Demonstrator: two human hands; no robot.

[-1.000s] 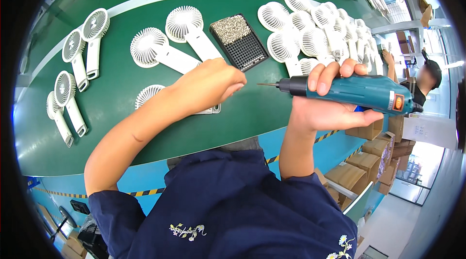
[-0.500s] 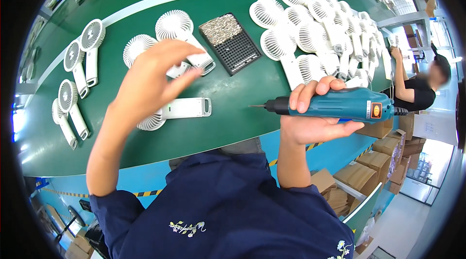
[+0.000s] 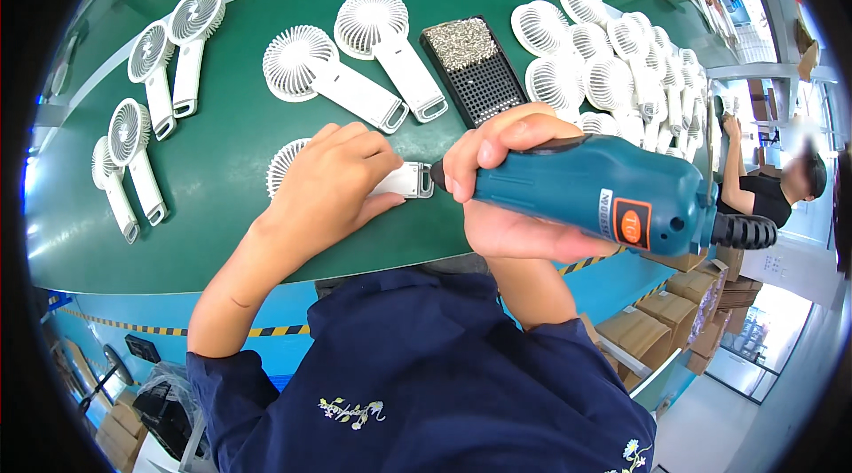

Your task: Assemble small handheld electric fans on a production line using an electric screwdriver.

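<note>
A white handheld fan (image 3: 413, 178) lies near the table's front edge, its grille partly covered by my left hand (image 3: 333, 173). The fingers of that hand are closed round the fan's handle. In my right hand (image 3: 501, 223) is a teal electric screwdriver (image 3: 581, 193) with a black nose and a black cord. Its nose points left and meets the looped end of the fan's handle; the bit itself is hidden. Behind the handle, two more white fans (image 3: 359, 93) lie side by side. A black perforated tray (image 3: 486, 93) with small metal screws sits beyond the screwdriver.
A dense pile of white fans (image 3: 612, 82) covers the table's right part. Several fans with dark grilles (image 3: 129, 131) lie at the left on the green table (image 3: 222, 233). Cardboard boxes (image 3: 643, 331) stand below at the right. Another person (image 3: 763, 193) works at the far right.
My left hand has come down onto the fan's handle and closed on it. The screwdriver has moved left to the handle's end. The view has shifted a little.
</note>
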